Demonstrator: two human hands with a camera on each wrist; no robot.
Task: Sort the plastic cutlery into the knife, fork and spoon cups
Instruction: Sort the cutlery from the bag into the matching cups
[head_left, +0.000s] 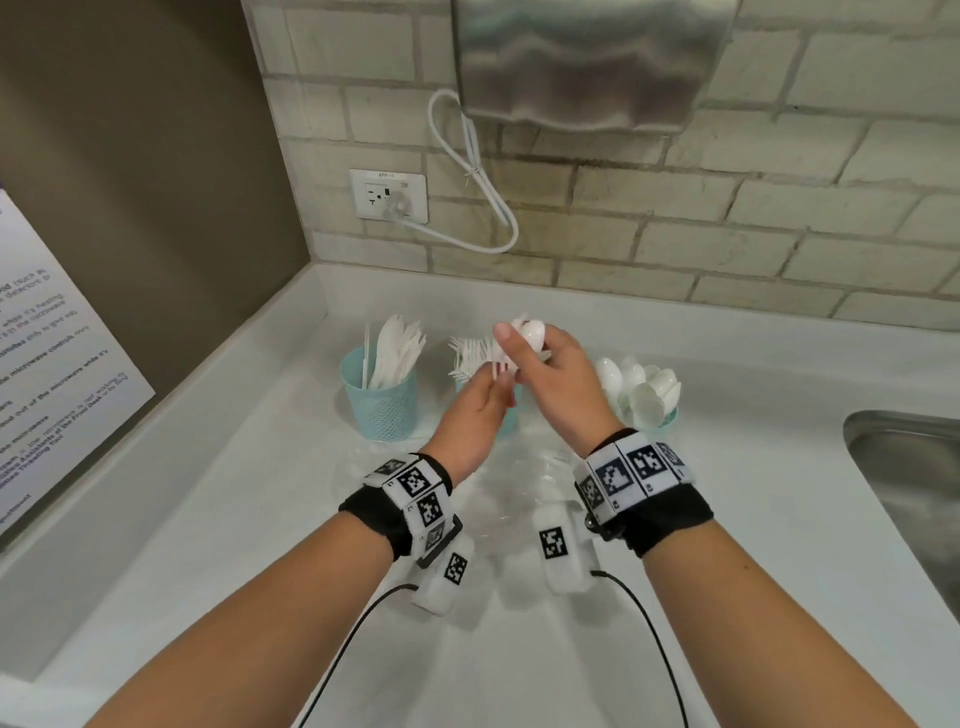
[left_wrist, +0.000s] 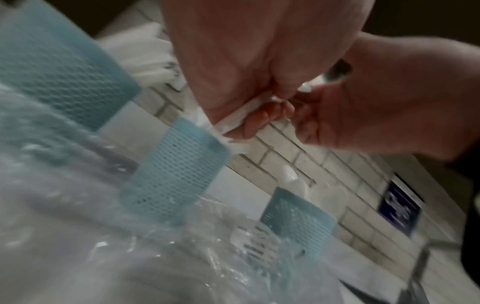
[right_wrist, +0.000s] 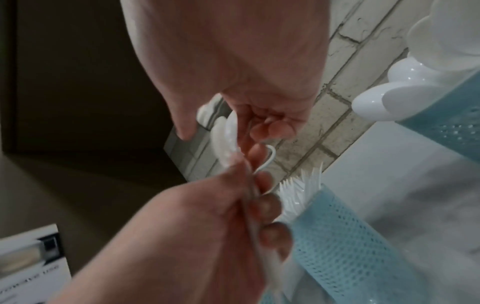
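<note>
While my hands meet above the middle fork cup (head_left: 511, 415) on the desk (head_left: 260, 519), my right hand (head_left: 558, 384) grips a bunch of white spoons (head_left: 532, 332) and my left hand (head_left: 475, 421) pinches a fork (head_left: 500, 366) from it.

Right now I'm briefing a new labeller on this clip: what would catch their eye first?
Both hands meet above the middle cup: the right hand grips white spoons, and the left hand pinches white cutlery just below. Behind them, three blue mesh cups line the white counter: the knife cup on the left, the fork cup in the middle, the spoon cup on the right.
</note>
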